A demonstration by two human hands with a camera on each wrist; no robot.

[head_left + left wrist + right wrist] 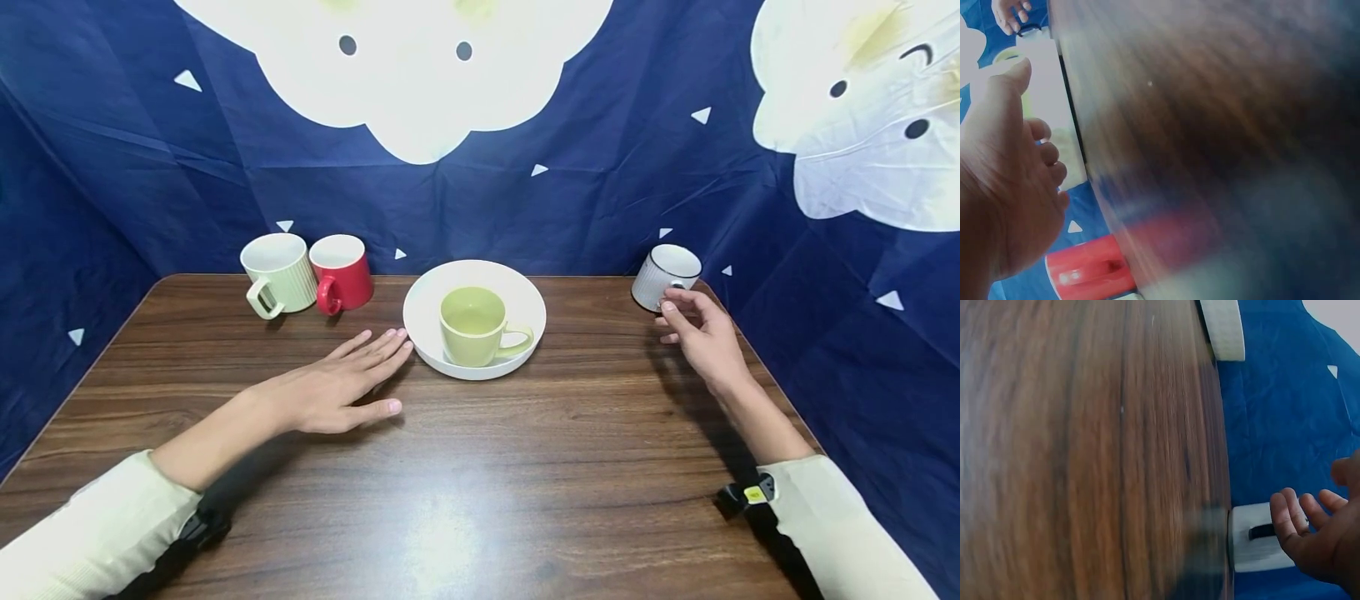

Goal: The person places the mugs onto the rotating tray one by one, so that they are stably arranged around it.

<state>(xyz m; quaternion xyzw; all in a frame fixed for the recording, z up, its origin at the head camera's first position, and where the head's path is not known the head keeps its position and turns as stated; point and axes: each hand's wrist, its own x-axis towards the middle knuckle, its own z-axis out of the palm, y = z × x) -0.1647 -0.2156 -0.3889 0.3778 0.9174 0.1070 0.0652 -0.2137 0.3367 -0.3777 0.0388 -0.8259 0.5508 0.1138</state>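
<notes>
White with a dark rim, a ribbed mug point(651, 283) stands at the table's point(570, 467) far right corner. The right hand point(707, 335) is at its handle, fingers loosely bent with no grip visible; contact cannot be told. The left hand point(337, 392) is released, straight fingers at the rim of a white dish point(421, 317) holding a green cup point(471, 340). A red mug point(351, 283) stands farther left.
</notes>
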